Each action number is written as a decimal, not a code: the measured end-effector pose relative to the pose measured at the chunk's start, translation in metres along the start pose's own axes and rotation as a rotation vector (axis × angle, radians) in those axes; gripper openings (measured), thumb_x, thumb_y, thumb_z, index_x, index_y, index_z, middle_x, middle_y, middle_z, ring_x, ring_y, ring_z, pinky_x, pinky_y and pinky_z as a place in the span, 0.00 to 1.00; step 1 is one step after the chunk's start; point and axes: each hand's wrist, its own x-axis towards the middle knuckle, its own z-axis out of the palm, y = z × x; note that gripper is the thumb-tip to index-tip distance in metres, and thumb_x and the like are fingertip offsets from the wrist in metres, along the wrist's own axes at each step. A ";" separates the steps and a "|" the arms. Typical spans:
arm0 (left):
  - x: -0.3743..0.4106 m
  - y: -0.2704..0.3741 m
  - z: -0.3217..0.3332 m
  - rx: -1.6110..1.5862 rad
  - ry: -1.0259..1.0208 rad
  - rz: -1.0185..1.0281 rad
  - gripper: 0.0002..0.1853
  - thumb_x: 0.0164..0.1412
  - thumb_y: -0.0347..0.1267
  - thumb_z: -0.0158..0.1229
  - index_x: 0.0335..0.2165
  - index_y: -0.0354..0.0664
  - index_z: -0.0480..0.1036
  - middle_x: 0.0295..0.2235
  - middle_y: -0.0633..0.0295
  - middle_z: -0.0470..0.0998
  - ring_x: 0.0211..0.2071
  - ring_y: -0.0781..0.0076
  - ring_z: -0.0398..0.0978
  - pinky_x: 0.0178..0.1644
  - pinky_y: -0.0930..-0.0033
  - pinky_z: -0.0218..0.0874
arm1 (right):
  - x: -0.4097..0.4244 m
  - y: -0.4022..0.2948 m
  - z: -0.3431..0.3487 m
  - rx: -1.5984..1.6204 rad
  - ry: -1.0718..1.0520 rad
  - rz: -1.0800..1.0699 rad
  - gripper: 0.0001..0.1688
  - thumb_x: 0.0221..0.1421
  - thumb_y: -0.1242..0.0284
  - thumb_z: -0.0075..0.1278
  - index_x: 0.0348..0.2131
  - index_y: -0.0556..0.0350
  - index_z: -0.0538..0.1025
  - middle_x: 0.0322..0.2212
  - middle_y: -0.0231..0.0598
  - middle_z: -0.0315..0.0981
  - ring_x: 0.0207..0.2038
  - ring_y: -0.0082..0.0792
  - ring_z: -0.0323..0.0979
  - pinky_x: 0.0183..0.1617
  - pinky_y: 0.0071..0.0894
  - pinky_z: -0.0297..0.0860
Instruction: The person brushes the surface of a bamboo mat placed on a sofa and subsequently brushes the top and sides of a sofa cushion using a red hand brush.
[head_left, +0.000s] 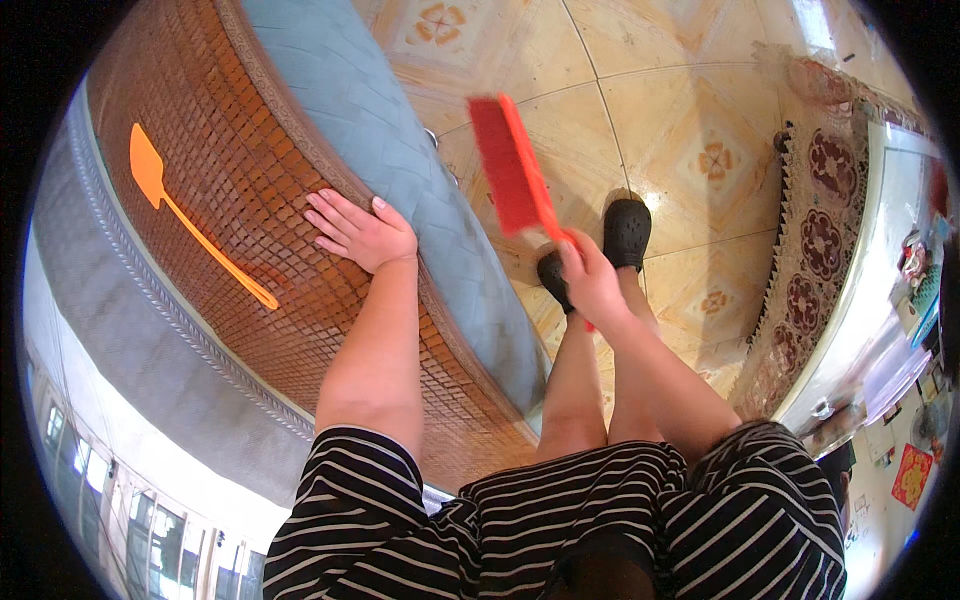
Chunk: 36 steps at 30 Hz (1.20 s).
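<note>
Flat on a brown tile-like sleeping mat (247, 142), near its trimmed edge, rests my left hand (364, 231), its fingers spread and nothing in it. My right hand (596, 281) grips the handle of a red bed brush (517, 165), held in the air over the floor with its bristles turned towards the mat. The brush is slightly blurred. Farther in on the mat, beyond my left hand, lies an orange fly swatter (201, 225).
A light blue padded bed side (420, 202) drops from the mat to the tiled floor (682, 112). My feet in black clogs (627, 232) stand there. To the right is a table with a patterned lace cloth (821, 232) and papers (896, 382). A grey headboard (150, 315) borders the mat.
</note>
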 end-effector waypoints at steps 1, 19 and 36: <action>-0.001 -0.002 0.000 0.003 0.004 0.003 0.39 0.66 0.46 0.37 0.67 0.36 0.42 0.69 0.47 0.41 0.69 0.41 0.36 0.67 0.32 0.29 | 0.006 -0.023 0.018 0.188 -0.033 -0.040 0.25 0.66 0.60 0.45 0.55 0.55 0.69 0.38 0.49 0.76 0.41 0.37 0.74 0.48 0.33 0.68; -0.001 0.001 -0.004 0.015 -0.007 0.000 0.39 0.66 0.46 0.36 0.67 0.36 0.40 0.69 0.49 0.39 0.70 0.43 0.34 0.67 0.32 0.30 | -0.020 0.096 0.001 -0.335 -0.036 0.127 0.24 0.65 0.56 0.42 0.51 0.51 0.70 0.38 0.58 0.77 0.44 0.60 0.74 0.47 0.50 0.69; 0.011 0.006 -0.044 -0.172 -0.260 -0.025 0.38 0.69 0.46 0.38 0.68 0.40 0.39 0.70 0.54 0.36 0.70 0.50 0.31 0.68 0.37 0.28 | -0.066 0.173 0.004 -0.405 -0.238 0.357 0.26 0.66 0.53 0.39 0.50 0.52 0.72 0.40 0.57 0.76 0.46 0.58 0.73 0.50 0.51 0.68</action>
